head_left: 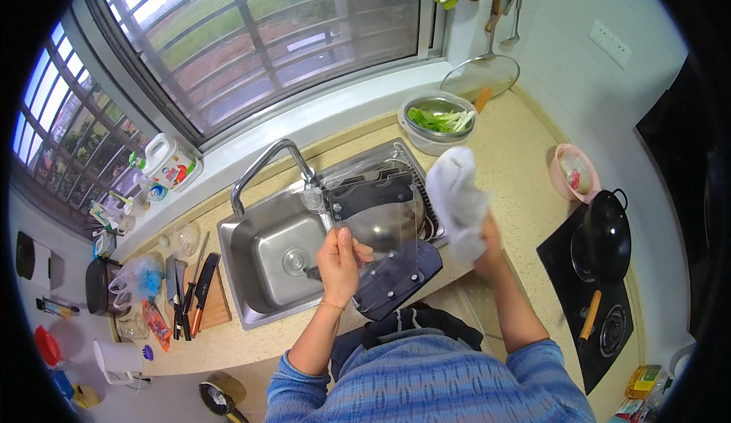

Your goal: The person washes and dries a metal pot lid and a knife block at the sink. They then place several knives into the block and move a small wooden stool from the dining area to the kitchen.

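My left hand [341, 263] grips the left edge of what looks like a clear plastic splash guard [408, 217]. The panel has dark end strips with suction cups; its lower dark piece [394, 286] hangs at the counter's front edge. To the right, my right hand [490, 249] holds a white cloth [457, 200], blurred and apart from the panel. Behind the panel, a metal pan or lid and a dark rack, partly hidden, lie in the right part of the steel sink [262, 234]. The faucet [274, 149] arches over the left basin.
A steel bowl of greens [440, 117] sits in a clear bowl behind the cloth. A black wok [605, 240] stands on the cooktop [562, 240] at right. Knives [203, 291] lie on a wooden board [220, 309] left of the sink. A pink basket [559, 183] stands near the wall.
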Available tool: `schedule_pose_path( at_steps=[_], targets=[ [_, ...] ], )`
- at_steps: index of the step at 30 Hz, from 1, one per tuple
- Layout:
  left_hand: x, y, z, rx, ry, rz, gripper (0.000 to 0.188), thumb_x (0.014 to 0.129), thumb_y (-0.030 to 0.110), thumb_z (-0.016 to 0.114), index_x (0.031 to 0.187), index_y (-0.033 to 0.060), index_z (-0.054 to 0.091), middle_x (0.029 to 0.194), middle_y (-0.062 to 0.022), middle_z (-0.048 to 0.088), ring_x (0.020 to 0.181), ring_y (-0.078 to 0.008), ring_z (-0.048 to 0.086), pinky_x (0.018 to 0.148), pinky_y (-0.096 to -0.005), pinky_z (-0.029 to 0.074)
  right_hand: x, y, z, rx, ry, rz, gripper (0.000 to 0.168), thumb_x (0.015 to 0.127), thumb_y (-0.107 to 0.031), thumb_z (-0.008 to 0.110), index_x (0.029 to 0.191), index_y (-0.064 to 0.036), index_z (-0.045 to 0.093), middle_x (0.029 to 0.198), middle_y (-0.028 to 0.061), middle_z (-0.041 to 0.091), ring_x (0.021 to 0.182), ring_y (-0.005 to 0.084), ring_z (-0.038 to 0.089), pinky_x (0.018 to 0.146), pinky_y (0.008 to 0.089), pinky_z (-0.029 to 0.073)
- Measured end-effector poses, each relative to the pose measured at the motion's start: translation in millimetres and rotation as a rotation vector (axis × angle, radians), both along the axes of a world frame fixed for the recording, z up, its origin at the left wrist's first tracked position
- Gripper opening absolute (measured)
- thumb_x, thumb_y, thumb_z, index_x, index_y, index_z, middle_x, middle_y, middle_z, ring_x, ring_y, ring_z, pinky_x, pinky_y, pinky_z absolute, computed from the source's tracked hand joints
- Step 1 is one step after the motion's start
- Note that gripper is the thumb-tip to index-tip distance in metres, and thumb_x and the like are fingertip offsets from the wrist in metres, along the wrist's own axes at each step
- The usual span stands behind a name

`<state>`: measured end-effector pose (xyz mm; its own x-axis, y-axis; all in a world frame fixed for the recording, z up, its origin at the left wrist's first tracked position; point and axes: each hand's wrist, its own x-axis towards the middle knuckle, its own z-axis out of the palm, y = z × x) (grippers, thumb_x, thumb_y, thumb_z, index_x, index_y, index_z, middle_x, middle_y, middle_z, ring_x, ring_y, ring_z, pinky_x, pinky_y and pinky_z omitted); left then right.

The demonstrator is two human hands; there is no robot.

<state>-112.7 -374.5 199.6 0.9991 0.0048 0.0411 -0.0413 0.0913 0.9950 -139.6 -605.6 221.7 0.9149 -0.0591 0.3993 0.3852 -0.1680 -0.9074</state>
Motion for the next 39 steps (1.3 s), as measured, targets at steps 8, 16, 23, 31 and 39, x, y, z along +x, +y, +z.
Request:
schedule_pose_path(
  at_steps=[8, 16, 23, 31, 39],
  targets=[
    [19.1, -27.4, -0.8, 0.192, -0.262, 0.148, 0.035, 0.094, 0.022, 0.043, 0.066, 0.002, 0.044, 0.055, 0.0001, 0.041, 0.055, -0.0068, 0.034, 0.048, -0.0257, 0.032, 15.0, 72.5, -27.9, -0.729, -0.212, 0.119, 0.066, 0.063, -0.027, 0.061, 0.121, 0.0, 0.043, 0.124, 0.0265, 0.033, 0.121, 0.0465, 0.022, 0.1, 0.0604, 0.01],
    [32.6, 10.1, 7.8, 0.026, -0.182, 0.064, 0.034, 0.096, 0.026, 0.039, 0.071, 0.0038, 0.045, 0.058, -0.0055, 0.057, 0.049, -0.0088, 0.052, 0.043, -0.0201, 0.036, -19.9, 42.4, -38.7, -0.191, 0.033, 0.484, 0.04, 0.077, -0.013, 0.054, 0.113, 0.002, 0.05, 0.1, 0.0157, 0.058, 0.096, 0.0326, 0.054, 0.085, 0.0355, 0.042],
    [32.8, 48.7, -5.0, -0.043, -0.169, -0.068, 0.037, 0.097, 0.03, 0.034, 0.074, 0.0037, 0.045, 0.062, -0.0132, 0.062, 0.049, -0.0169, 0.06, 0.041, -0.0203, 0.04, -39.6, -25.1, -5.8, 1.112, 0.279, 0.265, 0.061, 0.088, -0.045, 0.032, 0.127, 0.0, 0.039, 0.128, 0.018, 0.044, 0.114, 0.0342, 0.046, 0.098, 0.0445, 0.035],
    [19.6, 17.8, -6.0, -0.08, -0.181, -0.315, 0.043, 0.097, 0.034, 0.031, 0.074, 0.0024, 0.049, 0.062, -0.0126, 0.062, 0.051, -0.0167, 0.06, 0.045, -0.0227, 0.042, -5.7, -15.1, -29.8, 0.964, 0.436, 0.394, 0.058, 0.09, -0.044, 0.031, 0.126, 0.0, 0.038, 0.124, 0.019, 0.047, 0.113, 0.031, 0.047, 0.098, 0.0447, 0.037],
    [9.3, 1.4, -41.6, -0.043, -0.191, -0.38, 0.043, 0.097, 0.035, 0.031, 0.077, 0.0025, 0.051, 0.067, -0.0058, 0.057, 0.06, -0.0109, 0.053, 0.05, -0.0214, 0.037, -18.0, -14.2, -124.2, 0.978, 0.41, 0.419, 0.046, 0.086, -0.042, 0.045, 0.115, -0.006, 0.048, 0.095, 0.0045, 0.057, 0.085, 0.0166, 0.055, 0.076, 0.0332, 0.046]
  ],
)
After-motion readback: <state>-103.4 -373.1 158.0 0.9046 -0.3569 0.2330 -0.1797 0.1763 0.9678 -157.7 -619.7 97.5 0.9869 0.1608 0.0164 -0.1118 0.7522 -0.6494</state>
